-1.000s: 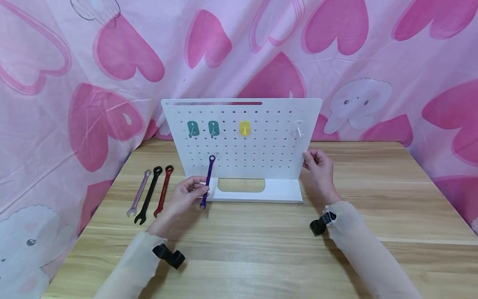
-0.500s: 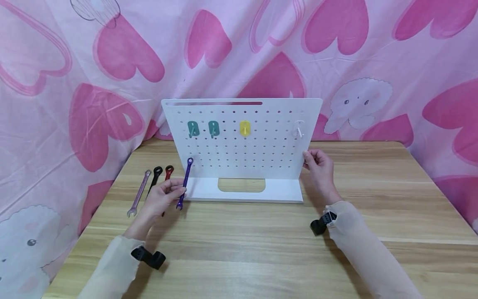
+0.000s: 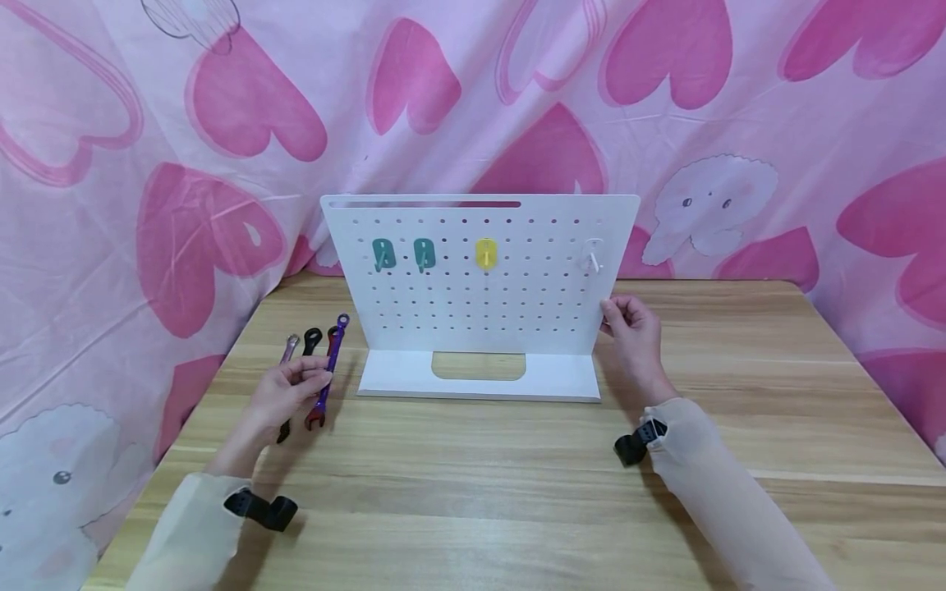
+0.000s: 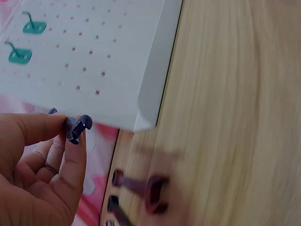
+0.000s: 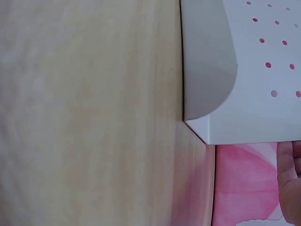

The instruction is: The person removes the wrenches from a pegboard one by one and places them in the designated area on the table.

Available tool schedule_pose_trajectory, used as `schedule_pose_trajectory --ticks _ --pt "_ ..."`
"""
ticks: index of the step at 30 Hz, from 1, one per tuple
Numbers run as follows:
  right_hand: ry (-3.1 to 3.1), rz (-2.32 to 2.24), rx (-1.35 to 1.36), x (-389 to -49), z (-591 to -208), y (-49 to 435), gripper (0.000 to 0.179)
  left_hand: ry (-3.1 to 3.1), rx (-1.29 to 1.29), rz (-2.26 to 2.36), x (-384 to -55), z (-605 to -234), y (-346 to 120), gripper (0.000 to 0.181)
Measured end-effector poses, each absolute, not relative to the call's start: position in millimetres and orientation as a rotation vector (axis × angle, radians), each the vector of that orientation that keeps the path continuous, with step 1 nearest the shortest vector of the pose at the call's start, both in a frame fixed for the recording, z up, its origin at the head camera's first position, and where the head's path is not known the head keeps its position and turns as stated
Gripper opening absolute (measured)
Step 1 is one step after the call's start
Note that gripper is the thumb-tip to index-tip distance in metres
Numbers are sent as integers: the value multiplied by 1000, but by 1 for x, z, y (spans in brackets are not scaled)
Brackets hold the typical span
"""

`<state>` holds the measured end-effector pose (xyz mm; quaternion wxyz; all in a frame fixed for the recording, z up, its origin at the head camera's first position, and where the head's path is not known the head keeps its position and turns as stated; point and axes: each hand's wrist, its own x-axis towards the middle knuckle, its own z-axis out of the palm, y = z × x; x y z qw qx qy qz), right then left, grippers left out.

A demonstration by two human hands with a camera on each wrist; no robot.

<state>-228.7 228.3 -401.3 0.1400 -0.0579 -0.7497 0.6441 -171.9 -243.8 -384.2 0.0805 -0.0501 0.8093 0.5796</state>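
My left hand [image 3: 277, 398] pinches a purple combination wrench [image 3: 336, 349] between thumb and fingers, its ring end up. The wrench is above a red wrench [image 4: 136, 187] that it partly covers in the head view. Beside that lie a black wrench [image 3: 314, 338] and a lilac wrench [image 3: 289, 348], both partly hidden by the left hand. At the right edge of a white pegboard [image 3: 473, 316], my right hand [image 3: 637, 341] grips the board with the thumb at the front; its other fingers are partly hidden.
Two green hooks [image 3: 383, 252], a yellow hook [image 3: 485, 253] and a white hook [image 3: 594, 255] are fixed on the pegboard. It stands on a wooden table [image 3: 473, 484], before a pink heart-patterned cloth [image 3: 665, 139].
My left hand has moved left with the purple wrench, from in front of the pegboard to over the red wrench. The right hand has stayed at the board's edge.
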Motion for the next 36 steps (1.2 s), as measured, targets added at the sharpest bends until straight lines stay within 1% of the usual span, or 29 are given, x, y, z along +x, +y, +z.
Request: schedule_pose_trajectory --ticks 5,9,11,14,15,18,20,21,23,25,26,28,36 --pt "-2161 1864 -155 -229 -401 229 33 2442 -171 1712 -173 -384 -262 37" --pt "-2161 1855 -153 -230 -401 229 33 2461 -157 1718 -174 -386 -276 38" --pt "-2165 1853 -157 -230 -401 229 33 2456 -158 1727 -174 -389 -283 32" --pt "-2170 1861 -169 -230 -401 229 34 2433 -189 1746 -176 -394 -291 14" --pt "-2169 1866 -172 -230 -401 229 34 2429 -199 1747 -176 -394 -293 11" --pt "-2167 1878 -183 -230 -401 229 33 2414 -206 1759 -176 -393 -297 16" --pt "-2170 1882 -186 -230 -401 229 33 2427 -198 1732 -176 -390 -298 12" --pt "-2172 1882 -185 -230 -401 229 33 2441 -197 1714 -176 -389 -300 12" --pt "-2174 1882 -186 -230 -401 229 33 2482 -206 1664 -177 -389 -303 19" --pt "-2176 1882 -188 -230 -401 229 33 2521 -218 1611 -179 -390 -308 35" --pt "-2175 1882 -189 -230 -401 229 33 2532 -226 1602 -179 -390 -310 35" --pt "-2173 1879 -194 -230 -402 229 33 2547 -241 1576 -180 -391 -315 42" --pt "-2165 1873 -193 -230 -403 229 30 2654 -231 1368 -183 -393 -333 49"
